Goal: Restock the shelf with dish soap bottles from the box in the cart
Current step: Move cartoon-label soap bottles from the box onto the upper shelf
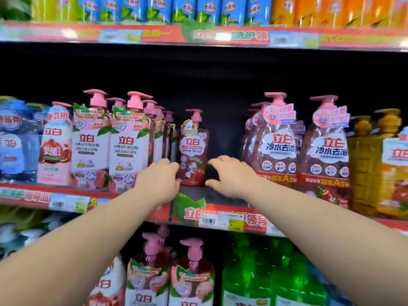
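Note:
A red dish soap bottle (pixel 193 149) with a pink pump stands upright, alone in a gap on the middle shelf (pixel 212 195). My left hand (pixel 159 180) reaches in from the left, and its curled fingers hold the bottle's lower left side. My right hand (pixel 229 175) is at the bottle's right side in a loose C shape, its fingertips and thumb tip just at the bottle's edge. Neither the box nor the cart is in view.
Pink-and-white soap bottles (pixel 130 146) crowd the shelf left of the gap, and larger red pump bottles (pixel 278 146) stand to the right, then yellow ones (pixel 375 164). Dark room lies behind the lone bottle. Red and green bottles (pixel 265 277) fill the shelf below.

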The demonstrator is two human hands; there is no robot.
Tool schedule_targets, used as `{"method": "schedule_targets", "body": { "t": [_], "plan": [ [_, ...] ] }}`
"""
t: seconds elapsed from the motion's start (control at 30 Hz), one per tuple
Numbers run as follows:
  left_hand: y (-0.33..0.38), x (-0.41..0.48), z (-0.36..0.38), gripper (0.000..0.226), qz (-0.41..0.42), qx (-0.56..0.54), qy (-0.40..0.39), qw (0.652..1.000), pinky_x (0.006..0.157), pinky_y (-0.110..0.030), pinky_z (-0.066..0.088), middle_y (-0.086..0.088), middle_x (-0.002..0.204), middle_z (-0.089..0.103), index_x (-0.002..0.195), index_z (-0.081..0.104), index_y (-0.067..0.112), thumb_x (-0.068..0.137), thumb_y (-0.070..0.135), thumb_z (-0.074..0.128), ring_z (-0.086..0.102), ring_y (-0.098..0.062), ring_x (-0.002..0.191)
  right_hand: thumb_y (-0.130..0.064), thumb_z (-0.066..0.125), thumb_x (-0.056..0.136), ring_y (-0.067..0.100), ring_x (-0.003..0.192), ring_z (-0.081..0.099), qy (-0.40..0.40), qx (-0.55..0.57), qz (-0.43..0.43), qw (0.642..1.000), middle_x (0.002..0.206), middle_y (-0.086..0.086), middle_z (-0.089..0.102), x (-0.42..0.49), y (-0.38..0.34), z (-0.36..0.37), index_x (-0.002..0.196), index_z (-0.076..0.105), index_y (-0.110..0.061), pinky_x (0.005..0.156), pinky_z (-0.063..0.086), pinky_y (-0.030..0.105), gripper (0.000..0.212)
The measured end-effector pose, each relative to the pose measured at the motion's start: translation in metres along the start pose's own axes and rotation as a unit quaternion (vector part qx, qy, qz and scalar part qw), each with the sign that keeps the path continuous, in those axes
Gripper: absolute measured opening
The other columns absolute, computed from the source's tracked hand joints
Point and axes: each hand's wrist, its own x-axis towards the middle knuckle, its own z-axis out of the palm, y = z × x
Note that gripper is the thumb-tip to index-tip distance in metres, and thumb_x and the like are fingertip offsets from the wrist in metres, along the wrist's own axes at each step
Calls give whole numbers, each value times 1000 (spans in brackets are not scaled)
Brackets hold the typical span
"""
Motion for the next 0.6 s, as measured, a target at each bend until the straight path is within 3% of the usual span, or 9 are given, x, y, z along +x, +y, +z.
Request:
{"method": "schedule_targets", "body": {
  "t": [0.23, 0.6],
  "plan": [
    [35, -75, -24, 46, -3, 49, -44, 998, 89, -41, 45, -8, 118, 51, 118, 50, 14, 89, 49, 50, 50, -30, 116, -46, 53, 91, 31, 127, 47, 2, 40, -34, 999, 140, 8, 45, -75, -1, -14, 143, 37, -21, 100, 43, 43, 60],
    [99, -194, -52, 53, 94, 17, -135, 986, 91, -41, 46, -8, 124, 51, 122, 52, 16, 86, 55, 52, 51, -30, 118, -49, 55, 88, 33, 124, 49, -60, -1, 76, 995, 137, 10, 48, -236, 10, -41, 138, 40, -19, 101, 43, 43, 60]
  ]
}}
